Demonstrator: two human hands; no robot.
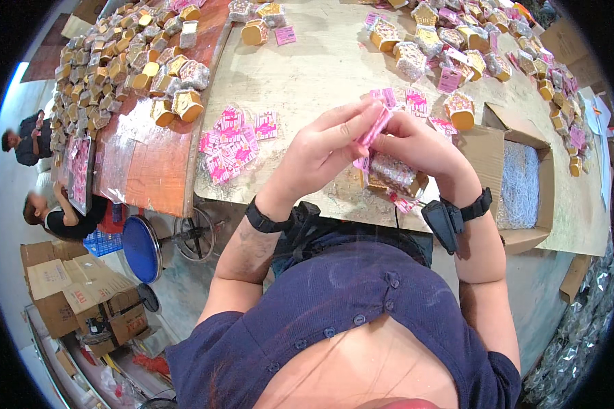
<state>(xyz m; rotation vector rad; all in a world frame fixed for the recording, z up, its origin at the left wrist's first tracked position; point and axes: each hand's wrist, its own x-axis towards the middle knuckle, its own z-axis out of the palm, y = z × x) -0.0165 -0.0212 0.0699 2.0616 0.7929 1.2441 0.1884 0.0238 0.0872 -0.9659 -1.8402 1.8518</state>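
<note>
My left hand [327, 143] and my right hand [426, 146] meet over the near part of the table. Between their fingertips they pinch a pink printed card tag [377, 128], held up at a slant. Just below my right fingers lies a small gingerbread-house ornament [393, 172] with a glittery roof, partly hidden by the hands. A bit of pink tag [404, 203] shows at the table's edge beside it. To the left, a loose pile of pink tags [230, 146] rests on the pale tabletop. Another house ornament [460, 110] stands beyond my right hand.
An open cardboard box [546, 194] of white strings [520, 187] stands at the right. Many house ornaments [450, 41] crowd the far right, some with tags. More ornaments [109, 68] cover the reddish table [143, 170]. A blue stool [142, 249] and two people are at left.
</note>
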